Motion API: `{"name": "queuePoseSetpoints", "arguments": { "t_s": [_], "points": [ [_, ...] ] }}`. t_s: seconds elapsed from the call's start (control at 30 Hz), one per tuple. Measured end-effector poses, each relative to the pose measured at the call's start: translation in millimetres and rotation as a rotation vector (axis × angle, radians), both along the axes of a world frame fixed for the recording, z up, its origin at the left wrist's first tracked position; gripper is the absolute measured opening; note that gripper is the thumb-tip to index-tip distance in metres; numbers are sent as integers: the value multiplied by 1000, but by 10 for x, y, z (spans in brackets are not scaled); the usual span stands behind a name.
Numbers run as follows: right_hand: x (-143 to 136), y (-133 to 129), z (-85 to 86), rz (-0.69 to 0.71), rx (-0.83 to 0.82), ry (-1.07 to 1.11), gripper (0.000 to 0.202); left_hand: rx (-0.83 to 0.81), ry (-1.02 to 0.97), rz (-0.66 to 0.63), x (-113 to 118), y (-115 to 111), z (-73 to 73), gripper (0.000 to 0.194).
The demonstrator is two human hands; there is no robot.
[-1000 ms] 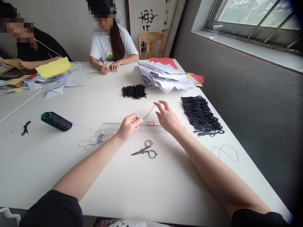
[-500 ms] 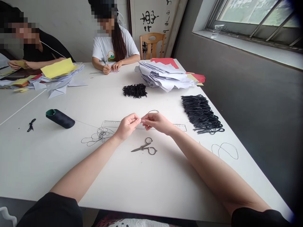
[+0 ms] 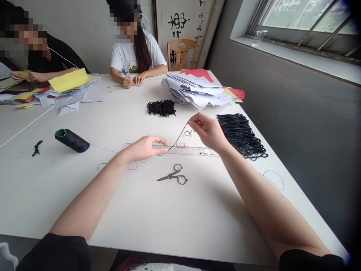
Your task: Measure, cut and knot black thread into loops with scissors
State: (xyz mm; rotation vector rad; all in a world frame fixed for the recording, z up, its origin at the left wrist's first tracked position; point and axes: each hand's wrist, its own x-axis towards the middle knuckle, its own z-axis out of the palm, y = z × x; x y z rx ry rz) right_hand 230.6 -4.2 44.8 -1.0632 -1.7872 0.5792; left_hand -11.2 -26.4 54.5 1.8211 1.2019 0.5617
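Observation:
My right hand (image 3: 205, 128) is raised above the table, thumb and fingers pinching a thin black thread (image 3: 180, 133). From there the thread slants down to the left, and a small loose curl of it hangs below the fingers. Over the left part of a clear ruler (image 3: 194, 149) is my left hand (image 3: 145, 147), fingers apart, the thread running down beside its fingertips. A small red mark shows at the ruler's upper edge. Metal scissors (image 3: 172, 175) lie partly spread in front of the ruler. Left of my hand, a dark thread spool (image 3: 72, 140) lies on its side, its strand trailing right.
Bundles of black looped cords (image 3: 239, 135) lie at the right, with a smaller black pile (image 3: 161, 108) farther back. Behind it is a paper stack (image 3: 197, 90). A loose thread loop (image 3: 275, 180) lies near the right edge. Two people sit across the table, one writing.
My hands have moved apart from their meeting point. The right rose to the right with the thread; the left shifted left and its fingers spread. More of the ruler shows.

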Motion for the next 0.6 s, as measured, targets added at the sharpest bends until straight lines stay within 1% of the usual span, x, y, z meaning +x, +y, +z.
{"name": "queuePoseSetpoints", "arguments": {
  "t_s": [0.07, 0.1, 0.13, 0.17, 0.27, 0.37, 0.43, 0.5, 0.6],
  "points": [
    [-23, -69, 69, 94, 91, -97, 13, 228, 33, 96, 86, 42, 158, 33],
    [-44, -100, 86, 132, 123, -128, 14, 301, 7, 128, 153, 60, 208, 34],
    [-64, -124, 92, 166, 143, -148, 14, 316, -31, 132, 227, 76, 233, 32],
    [-81, -141, 88, 192, 154, -164, 14, 289, -81, 121, 298, 90, 236, 30],
    [-83, -143, 58, 200, 169, -202, 15, 82, -229, 99, 430, 118, 151, 29],
    [-29, -110, 39, 145, 199, -211, 14, -137, -310, 100, 418, 132, 46, 36],
    [-3, -95, 35, 127, 219, -212, 13, -225, -351, 59, 382, 138, 11, 44],
    [-2, -96, 31, 145, 217, -230, 12, -235, -370, 21, 369, 145, -1, 47],
    [-29, -112, 25, 193, 204, -261, 13, -158, -332, -1, 398, 154, -7, 34]
  ]
}}
